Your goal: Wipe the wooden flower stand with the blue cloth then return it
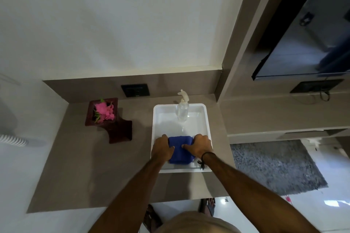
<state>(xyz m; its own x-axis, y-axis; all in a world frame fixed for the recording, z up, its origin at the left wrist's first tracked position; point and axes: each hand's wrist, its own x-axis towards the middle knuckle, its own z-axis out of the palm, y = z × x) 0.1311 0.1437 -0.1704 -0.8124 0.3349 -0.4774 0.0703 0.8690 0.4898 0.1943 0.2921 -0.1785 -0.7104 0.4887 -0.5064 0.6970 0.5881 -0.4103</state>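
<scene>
The folded blue cloth [180,150] lies in the near half of a white tray [207,125] on the grey-brown counter. My left hand [162,147] grips its left edge and my right hand [199,145] grips its right edge, thumbs on top of the cloth. The dark wooden flower stand [113,128] stands upright to the left of the tray, apart from both hands, with pink flowers [105,112] in its top.
A clear spray bottle [182,109] stands in the tray's far half. Behind it the wall carries a black switch plate [135,90]. A wall-mounted screen [306,30] hangs to the right, over a grey rug [274,166]. The counter's front edge is near my body.
</scene>
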